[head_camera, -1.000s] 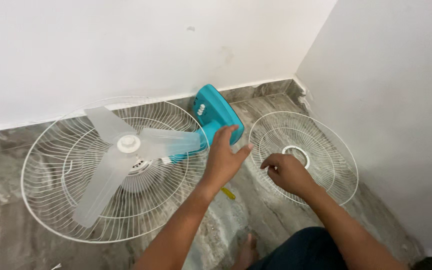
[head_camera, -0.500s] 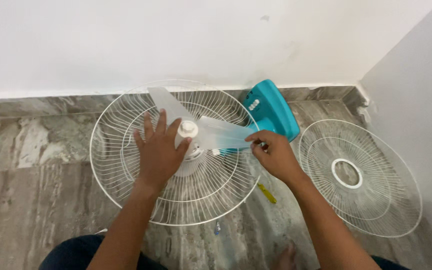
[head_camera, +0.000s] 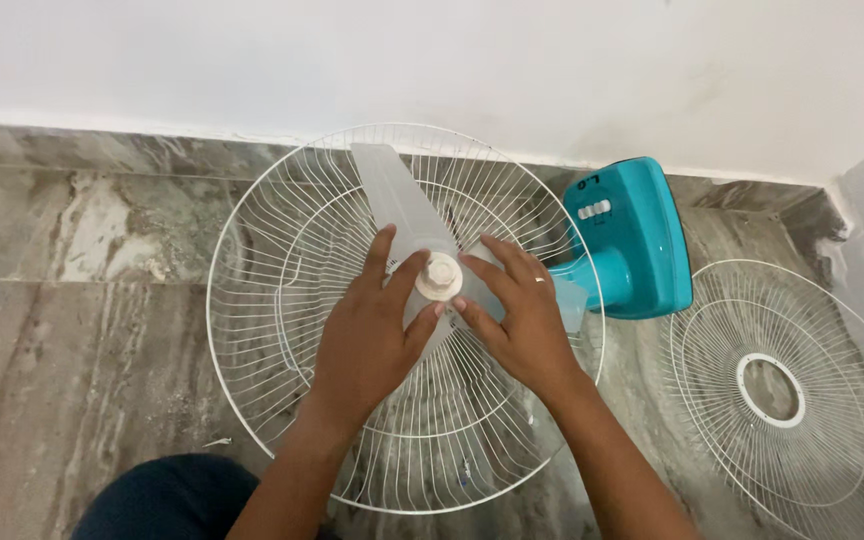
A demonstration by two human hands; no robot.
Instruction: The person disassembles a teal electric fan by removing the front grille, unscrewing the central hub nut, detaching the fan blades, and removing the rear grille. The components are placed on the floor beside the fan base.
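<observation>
on the floor the fan [head_camera: 407,300] lies face up, cap [head_camera: 439,275] pointing up; left hand [head_camera: 367,335] and right hand [head_camera: 517,315] lie open-fingered on the blades [head_camera: 392,200] beside it.

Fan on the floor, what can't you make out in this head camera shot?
- Two of the fan blades: covered by the left hand and right hand, head view.
- Motor housing: hidden beneath both hands and the hub cap.
- Loose front grille: cut off by the right and bottom edges.
- Buttons on the teal base: too small to read.
</observation>
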